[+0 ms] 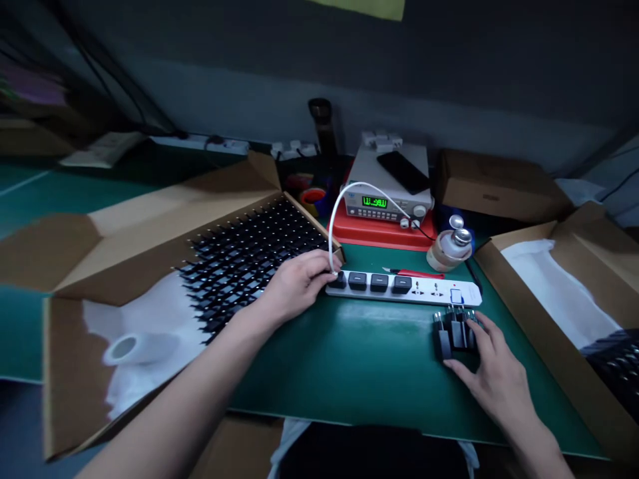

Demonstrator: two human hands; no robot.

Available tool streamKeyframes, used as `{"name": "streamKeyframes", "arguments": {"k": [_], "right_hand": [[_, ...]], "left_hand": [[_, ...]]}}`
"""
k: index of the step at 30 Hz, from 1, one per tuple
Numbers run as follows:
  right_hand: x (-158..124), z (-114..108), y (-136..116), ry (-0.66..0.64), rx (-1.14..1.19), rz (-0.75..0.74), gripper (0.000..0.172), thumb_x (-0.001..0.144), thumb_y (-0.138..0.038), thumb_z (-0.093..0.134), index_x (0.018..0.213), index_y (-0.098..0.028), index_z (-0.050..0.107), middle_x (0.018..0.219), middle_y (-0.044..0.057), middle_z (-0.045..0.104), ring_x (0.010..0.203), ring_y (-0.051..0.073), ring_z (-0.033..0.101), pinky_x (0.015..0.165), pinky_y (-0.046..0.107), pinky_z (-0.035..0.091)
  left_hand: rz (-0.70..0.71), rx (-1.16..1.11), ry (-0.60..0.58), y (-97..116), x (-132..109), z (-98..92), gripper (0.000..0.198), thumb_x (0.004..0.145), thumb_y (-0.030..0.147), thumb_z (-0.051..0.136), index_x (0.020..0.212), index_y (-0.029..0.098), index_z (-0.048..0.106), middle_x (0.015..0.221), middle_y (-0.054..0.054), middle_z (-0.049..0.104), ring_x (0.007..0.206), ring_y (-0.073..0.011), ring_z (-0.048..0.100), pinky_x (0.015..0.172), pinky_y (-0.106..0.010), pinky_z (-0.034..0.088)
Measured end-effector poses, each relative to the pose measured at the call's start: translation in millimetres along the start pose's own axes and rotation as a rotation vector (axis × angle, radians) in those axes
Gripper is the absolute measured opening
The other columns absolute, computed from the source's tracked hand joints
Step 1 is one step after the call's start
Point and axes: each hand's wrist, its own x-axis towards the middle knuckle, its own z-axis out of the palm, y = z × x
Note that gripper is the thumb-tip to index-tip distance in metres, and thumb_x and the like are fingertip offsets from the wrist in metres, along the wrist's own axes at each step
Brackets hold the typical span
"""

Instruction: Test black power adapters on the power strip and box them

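A white power strip (439,293) lies across the green mat, with several black adapters (379,282) plugged into its left sockets. My left hand (297,285) is closed round the leftmost adapter, where a white cable (344,199) loops up toward the meter. My right hand (492,369) rests on the mat in front of the strip's right end, fingers closed on a small bunch of black plug adapters (452,332) with their pins pointing at the strip.
An open cardboard box (150,233) at left holds rows of black adapters (249,259) and a white tape roll (132,347). A meter with green digits (387,199) sits on a red base behind the strip, a white bottle (449,249) beside it. Another box (559,286) stands at right.
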Motion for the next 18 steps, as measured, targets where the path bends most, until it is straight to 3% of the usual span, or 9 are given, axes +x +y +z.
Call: {"name": "streamKeyframes", "arguments": {"k": [3, 11, 18], "right_hand": [[1, 9, -5, 0.073, 0.026, 0.039, 0.059, 0.095, -0.056, 0.052, 0.139, -0.018, 0.046, 0.144, 0.02, 0.05, 0.112, 0.036, 0.063, 0.067, 0.043, 0.06], [-2, 18, 15, 0.083, 0.114, 0.026, 0.052, 0.095, -0.052, 0.054, 0.135, -0.021, 0.05, 0.14, 0.015, 0.053, 0.121, 0.034, 0.058, 0.087, 0.047, 0.058], [-15, 18, 22, 0.067, 0.227, 0.067, 0.044, 0.099, -0.045, 0.048, 0.14, -0.031, 0.051, 0.146, 0.008, 0.049, 0.13, 0.031, 0.053, 0.091, 0.047, 0.058]], "left_hand": [[0.033, 0.035, 0.013, -1, -2, 1.0, 0.019, 0.096, 0.025, 0.049, 0.095, 0.022, 0.068, 0.103, -0.004, 0.071, 0.101, -0.0192, 0.067, 0.094, -0.036, 0.054], [0.093, 0.04, -0.032, -5, 1, -1.6, 0.019, 0.097, 0.021, 0.049, 0.097, 0.021, 0.067, 0.102, -0.004, 0.071, 0.099, -0.0184, 0.067, 0.092, -0.035, 0.055], [0.181, 0.03, 0.025, -10, -2, 1.8, 0.014, 0.097, 0.015, 0.051, 0.096, 0.02, 0.065, 0.101, -0.004, 0.07, 0.096, -0.0168, 0.068, 0.086, -0.031, 0.055]]}}
